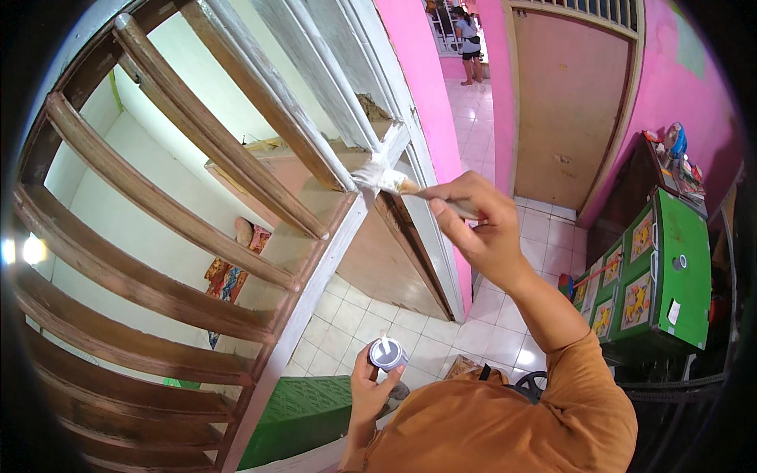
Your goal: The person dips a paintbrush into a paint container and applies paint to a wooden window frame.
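Note:
My right hand (479,222) is closed round the handle of a paintbrush (408,188). Its white, paint-loaded bristles touch the corner of a wooden frame (341,218), where the slats meet the crossbar. Lower down, my left hand (371,392) grips a small paint can (387,355), with white paint and a pale stick showing in its mouth. Slats near the brush carry white paint, while the brown wooden slats (158,181) to the left are bare. The crossbar is whitish along its lower face.
A green plastic drawer cabinet (650,276) stands at right beside a dark cabinet (623,189) with items on top. A green textured surface (296,418) lies below the slats. Beyond a pink wall (426,71) are a brown door (572,102) and a distant person (468,43).

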Demonstrator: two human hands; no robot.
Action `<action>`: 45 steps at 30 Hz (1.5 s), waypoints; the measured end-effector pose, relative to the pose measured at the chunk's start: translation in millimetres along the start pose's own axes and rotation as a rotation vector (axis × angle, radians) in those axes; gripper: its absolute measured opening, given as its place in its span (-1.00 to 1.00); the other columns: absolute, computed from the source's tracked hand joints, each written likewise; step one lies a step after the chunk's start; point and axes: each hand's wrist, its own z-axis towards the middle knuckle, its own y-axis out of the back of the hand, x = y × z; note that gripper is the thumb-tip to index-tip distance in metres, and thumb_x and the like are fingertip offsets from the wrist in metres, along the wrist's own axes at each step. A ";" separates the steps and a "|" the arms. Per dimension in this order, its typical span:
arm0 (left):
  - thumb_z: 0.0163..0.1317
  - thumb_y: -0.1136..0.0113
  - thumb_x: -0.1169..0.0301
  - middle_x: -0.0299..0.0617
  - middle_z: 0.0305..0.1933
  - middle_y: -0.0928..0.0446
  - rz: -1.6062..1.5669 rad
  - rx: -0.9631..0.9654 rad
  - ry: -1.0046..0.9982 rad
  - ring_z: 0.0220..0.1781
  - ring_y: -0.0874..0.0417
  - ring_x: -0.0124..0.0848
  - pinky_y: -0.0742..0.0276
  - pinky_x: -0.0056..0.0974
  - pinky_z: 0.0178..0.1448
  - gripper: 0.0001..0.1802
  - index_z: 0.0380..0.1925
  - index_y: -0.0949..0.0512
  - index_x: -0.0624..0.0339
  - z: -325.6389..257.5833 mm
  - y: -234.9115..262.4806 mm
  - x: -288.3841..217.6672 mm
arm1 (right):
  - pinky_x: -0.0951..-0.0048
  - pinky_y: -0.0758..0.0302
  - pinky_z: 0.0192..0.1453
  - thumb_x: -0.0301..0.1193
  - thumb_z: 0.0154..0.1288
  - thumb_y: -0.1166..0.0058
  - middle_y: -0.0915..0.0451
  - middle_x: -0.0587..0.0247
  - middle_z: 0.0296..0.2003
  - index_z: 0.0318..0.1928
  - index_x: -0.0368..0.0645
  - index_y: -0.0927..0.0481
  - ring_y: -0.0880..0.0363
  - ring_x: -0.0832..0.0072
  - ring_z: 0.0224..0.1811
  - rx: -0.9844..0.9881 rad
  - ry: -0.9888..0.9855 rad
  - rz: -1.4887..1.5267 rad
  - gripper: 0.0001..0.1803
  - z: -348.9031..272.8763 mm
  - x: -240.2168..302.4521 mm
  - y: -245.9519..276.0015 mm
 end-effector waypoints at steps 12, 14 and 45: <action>0.18 -0.45 0.62 -0.06 0.18 -0.54 0.025 -0.007 -0.038 0.22 -0.58 -0.36 -0.48 -0.24 0.36 -0.28 0.32 -0.33 0.46 1.7 1.8 1.9 | 0.48 -0.48 -0.32 -0.45 0.35 -0.31 -0.66 0.22 -0.37 -0.14 -0.26 -0.76 -0.56 0.55 -0.42 0.015 0.038 0.014 -0.85 20.5 3.5 4.8; 0.19 -0.46 0.61 -0.07 0.18 -0.54 0.013 0.027 -0.034 0.21 -0.58 -0.37 -0.50 -0.24 0.33 -0.28 0.32 -0.34 0.46 3.1 2.5 4.6 | 0.49 -0.48 -0.32 -0.45 0.34 -0.31 -0.66 0.21 -0.38 -0.14 -0.27 -0.76 -0.55 0.56 -0.42 0.023 0.049 0.017 -0.84 34.7 9.4 3.4; 0.18 -0.45 0.66 -0.06 0.18 -0.55 0.062 -0.049 0.016 0.24 -0.58 -0.35 -0.50 -0.22 0.36 -0.28 0.32 -0.33 0.45 8.2 -5.7 -2.1 | 0.51 -0.38 -0.49 -0.35 0.43 -0.29 -0.56 0.26 -0.61 -0.19 -0.27 -0.78 -0.43 0.64 -0.59 0.007 -0.070 0.172 -0.79 66.1 14.7 -0.6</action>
